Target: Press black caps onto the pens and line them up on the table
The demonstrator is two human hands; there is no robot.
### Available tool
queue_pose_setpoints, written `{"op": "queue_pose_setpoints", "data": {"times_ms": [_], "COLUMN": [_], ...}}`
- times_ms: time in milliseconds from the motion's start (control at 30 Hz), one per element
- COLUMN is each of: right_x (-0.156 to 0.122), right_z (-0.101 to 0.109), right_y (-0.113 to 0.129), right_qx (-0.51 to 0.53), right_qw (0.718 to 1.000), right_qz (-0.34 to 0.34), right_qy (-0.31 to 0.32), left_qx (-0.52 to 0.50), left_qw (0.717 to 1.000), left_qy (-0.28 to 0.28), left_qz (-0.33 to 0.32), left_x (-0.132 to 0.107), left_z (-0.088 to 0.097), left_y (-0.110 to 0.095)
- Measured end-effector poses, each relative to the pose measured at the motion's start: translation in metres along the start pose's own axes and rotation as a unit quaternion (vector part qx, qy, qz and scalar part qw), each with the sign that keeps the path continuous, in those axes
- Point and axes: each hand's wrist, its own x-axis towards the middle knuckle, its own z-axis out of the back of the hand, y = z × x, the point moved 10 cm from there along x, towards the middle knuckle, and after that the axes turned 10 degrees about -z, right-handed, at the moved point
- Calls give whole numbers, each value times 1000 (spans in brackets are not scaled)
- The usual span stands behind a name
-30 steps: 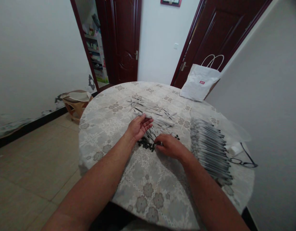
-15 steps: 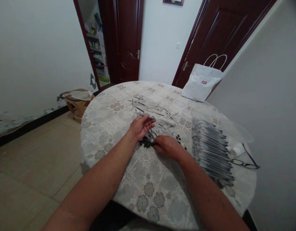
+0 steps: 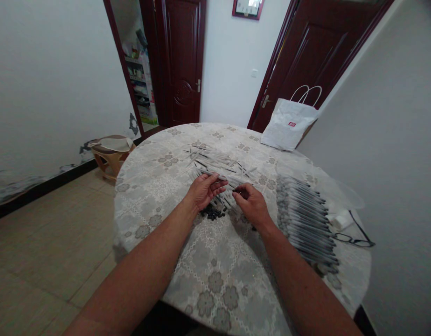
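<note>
My left hand (image 3: 205, 190) is above the table, palm turned up, with thumb and forefinger closed on a slim pale pen barrel (image 3: 222, 177). Facing it, my right hand (image 3: 251, 201) pinches a small black cap-like piece (image 3: 234, 191) near the barrel's end. A heap of small black pieces (image 3: 213, 213) lies on the cloth just below my left hand. Loose pale pen barrels (image 3: 215, 158), some with dark thin rods among them, are scattered behind and under both hands. To the right, many dark-tipped pens (image 3: 306, 219) lie side by side in a row.
A patterned cloth covers the round table (image 3: 215, 280). Glasses (image 3: 353, 240) and a small white object (image 3: 342, 220) lie by the right edge, near clear plastic (image 3: 344, 191). A white paper bag (image 3: 288, 125) stands at the back right. A stool (image 3: 112, 151) is at the left.
My right hand has lifted from the black heap and moved up and slightly right, bringing a small black piece towards the barrel. My left hand keeps its hold. The view has tilted slightly.
</note>
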Motion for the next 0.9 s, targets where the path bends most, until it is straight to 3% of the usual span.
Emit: {"op": "queue_pose_setpoints", "data": {"times_ms": [200,900], "right_x": [1,0], "right_z": [3,4], "right_y": [-6,-2], "right_qx": [176,166], "right_qw": [983,985], "right_qz": [-51,-33], "right_qy": [-19,-39], "left_qx": [25,76], "left_qw": [999,995], "left_qy": [34,61], "left_qz": [11,-15], "left_x": [-6,-9], "left_z": [-12,-20], "left_y": [2,2]}}
